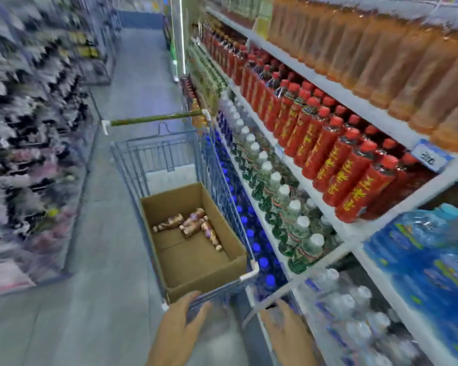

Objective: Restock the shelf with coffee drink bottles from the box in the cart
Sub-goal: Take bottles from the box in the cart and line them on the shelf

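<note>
Store aisle, pale grey floor, frame motion-blurred. Wire cart stands parallel to and just beside the drinks shelf on the right; open floor lies left of it. Cardboard box sits in the cart, a few coffee drink bottles lying loose inside. Left hand spread, fingers at the cart's near rim. Right hand spread, empty, near the shelf edge.
</note>
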